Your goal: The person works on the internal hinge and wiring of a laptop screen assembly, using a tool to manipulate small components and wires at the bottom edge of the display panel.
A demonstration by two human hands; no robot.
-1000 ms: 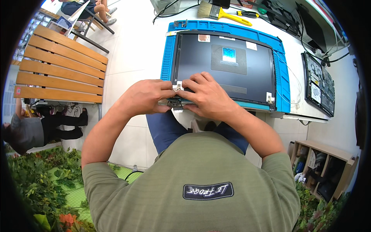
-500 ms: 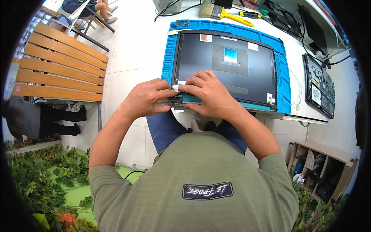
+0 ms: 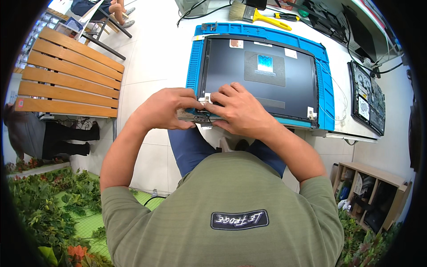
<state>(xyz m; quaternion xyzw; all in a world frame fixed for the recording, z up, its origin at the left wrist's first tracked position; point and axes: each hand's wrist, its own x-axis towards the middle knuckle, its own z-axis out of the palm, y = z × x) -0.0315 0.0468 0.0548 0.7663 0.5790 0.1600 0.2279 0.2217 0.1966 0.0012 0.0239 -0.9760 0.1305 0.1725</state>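
- At the near-left corner of the dark flat panel (image 3: pixel 222 62), we have both hands together; taking 12 o'clock as straight away from our body, most of the panel stretches from them toward 2 o'clock.
- Its long axis runs roughly from 9 to 3 o'clock, with the right end dipping slightly toward 4, so it crosses in front of us. It lies on the blue mat (image 3: pixel 192 75) on the white worktop (image 3: pixel 341 75).
- Our right hand (image 3: pixel 242 111) is nearer the panel's middle and reaches over the near edge; our left hand (image 3: pixel 165 109) sits at the corner's 9 o'clock side, mostly beyond the panel.
- Between our hands, just to the 6 o'clock side of the corner, is a small dark part (image 3: pixel 203 120); a white tab (image 3: pixel 207 96) shows at the corner, just above our fingertips.
- Each thumb stands apart from its index finger, and the index tips come close together near the corner. We cannot tell whether either hand grips anything.
- Well apart from our hands, a yellow-handled brush (image 3: pixel 273 21) lies toward 1 o'clock, and an opened electronics chassis (image 3: pixel 374 100) toward 3.
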